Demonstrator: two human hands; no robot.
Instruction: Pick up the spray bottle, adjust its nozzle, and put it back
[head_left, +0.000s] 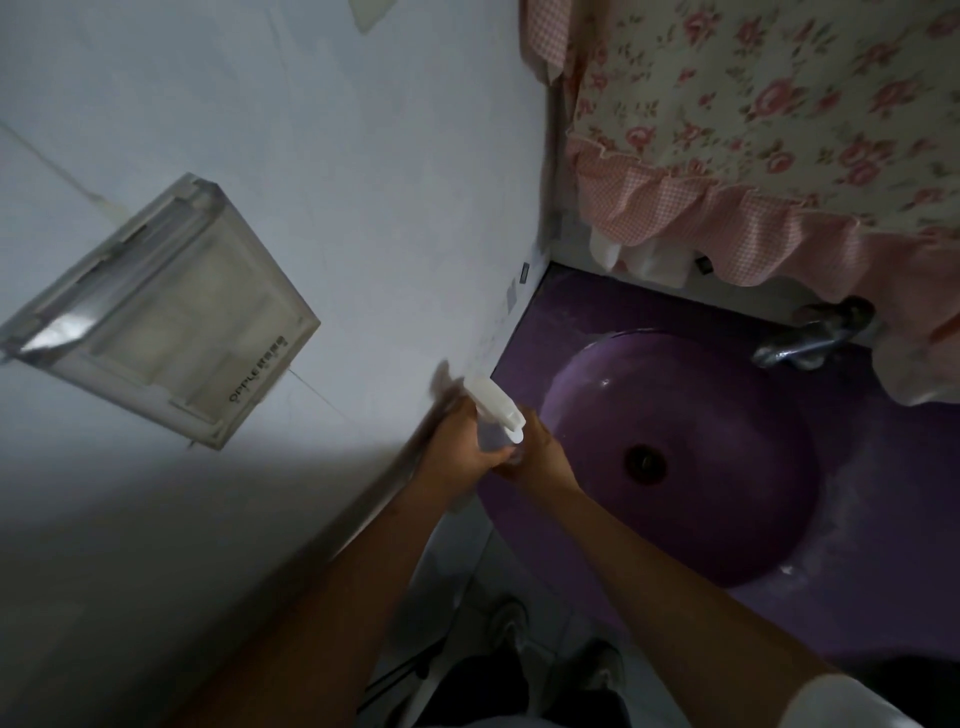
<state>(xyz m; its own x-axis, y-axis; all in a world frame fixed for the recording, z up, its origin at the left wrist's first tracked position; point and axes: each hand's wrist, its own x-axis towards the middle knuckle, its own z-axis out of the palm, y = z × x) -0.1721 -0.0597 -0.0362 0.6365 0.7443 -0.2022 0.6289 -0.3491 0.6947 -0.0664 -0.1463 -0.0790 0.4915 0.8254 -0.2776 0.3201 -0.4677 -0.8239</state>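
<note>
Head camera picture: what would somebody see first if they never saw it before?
Probably the big purple sink filling the lower right, with a dark drain in its middle. At its left edge, the left hand and right hand hold a white spray bottle together. A flowery pink curtain hangs at top right, and a clear box sticks out from the wall on the left.
</note>
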